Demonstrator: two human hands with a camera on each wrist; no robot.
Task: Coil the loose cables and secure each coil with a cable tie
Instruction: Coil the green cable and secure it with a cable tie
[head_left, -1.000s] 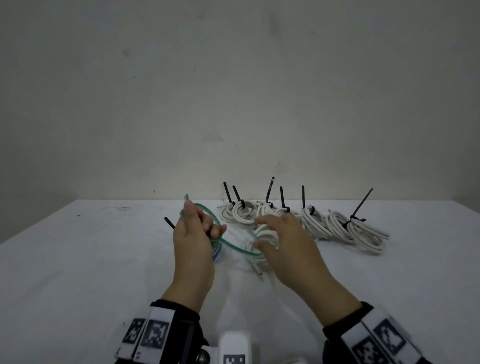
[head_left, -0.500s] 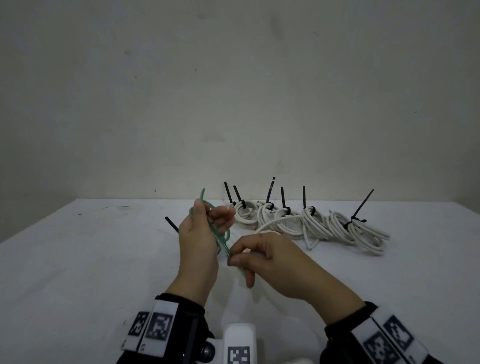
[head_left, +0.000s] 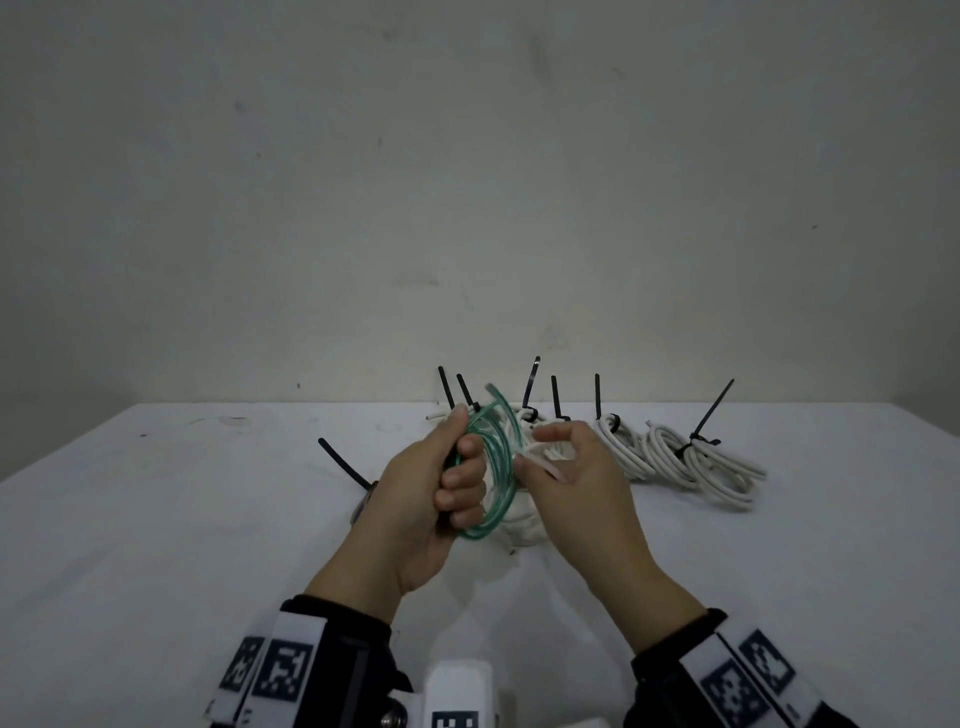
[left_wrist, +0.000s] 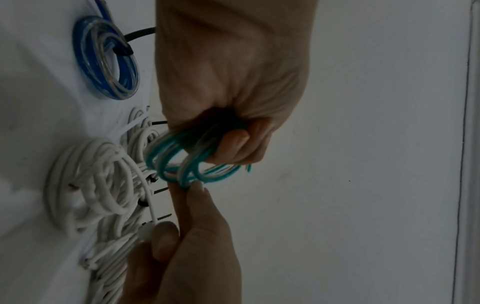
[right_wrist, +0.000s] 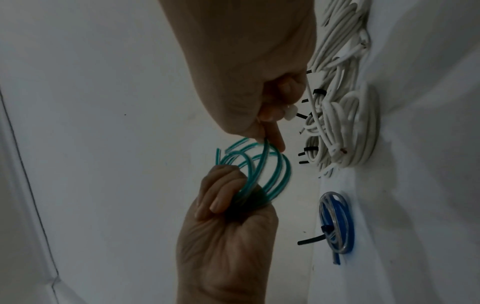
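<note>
My left hand (head_left: 441, 493) grips a green cable coil (head_left: 496, 467) of several loops, held upright above the table; the same green cable coil (left_wrist: 192, 164) shows under its curled fingers. My right hand (head_left: 571, 478) is just right of the coil. It pinches a white cable tie (head_left: 543, 462) while its fingertips (left_wrist: 193, 191) touch the coil's far side. The tie's head (right_wrist: 367, 112) peeks out under the thumb. The green cable's loose ends (right_wrist: 223, 152) stick out free.
Several white coils (head_left: 675, 457) bound with black ties lie in a row along the back of the white table (head_left: 182, 519). A blue coil (left_wrist: 103, 61) with a black tie (head_left: 343, 462) lies on the table to the left, mostly hidden behind my left hand in the head view.
The green cable went from one stretched loop to a full coil in my left hand. My right hand let go of the cable run and rose beside the coil with the white tie.
</note>
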